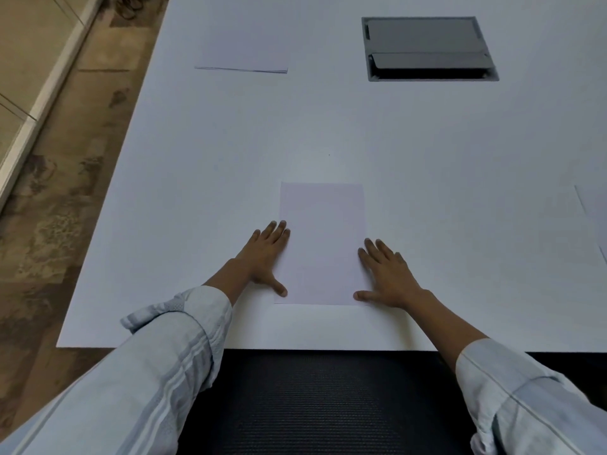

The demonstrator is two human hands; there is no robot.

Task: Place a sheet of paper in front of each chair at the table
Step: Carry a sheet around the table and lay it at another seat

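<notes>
A white sheet of paper (322,241) lies flat on the white table (427,152), lengthwise away from me, just beyond a black mesh chair back (322,405) at the near edge. My left hand (266,257) rests flat along the sheet's left edge, fingers spread, thumb on its lower left corner. My right hand (387,274) lies flat against the right edge, thumb touching the lower right corner. Neither hand grips the sheet. A thin stack of paper (243,57) sits further away, at the far left of the table.
A grey recessed cable box (427,49) with a flap lid is set into the table at the far right. Another sheet's edge (594,205) shows at the right border. The table's left edge runs along patterned brown floor (65,208).
</notes>
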